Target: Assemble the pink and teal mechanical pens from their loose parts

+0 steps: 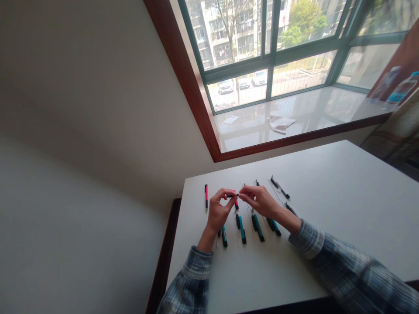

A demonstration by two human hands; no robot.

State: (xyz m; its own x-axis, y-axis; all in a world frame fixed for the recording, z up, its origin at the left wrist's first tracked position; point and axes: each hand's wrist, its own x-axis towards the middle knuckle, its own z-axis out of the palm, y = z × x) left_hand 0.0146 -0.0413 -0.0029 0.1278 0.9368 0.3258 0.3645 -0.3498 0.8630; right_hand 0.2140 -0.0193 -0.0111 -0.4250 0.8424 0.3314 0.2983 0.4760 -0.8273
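Over the white table [310, 183], my left hand [220, 209] pinches a short black pen part [231, 196], held about level. My right hand [258, 200] closes its thumb and fingertips at the small pale end of that part, so the two hands almost meet. Whether the pale end is a separate piece is too small to tell. Just beneath the fingers lies a pink pen barrel [236, 205], partly hidden. To the left of my hands rests a pink-and-black pen [206, 196]. Nearer me are several teal-and-black pen barrels [242, 230], with black parts and thin rods beside them.
Black and clear pen parts [282, 189] lie right of my right hand, and another black part [290, 209] sits by the forearm. A wall [98, 152] borders the left. Behind the table, a window sill [248, 126] holds a crumpled cloth [280, 124] and plastic bottles [402, 91].
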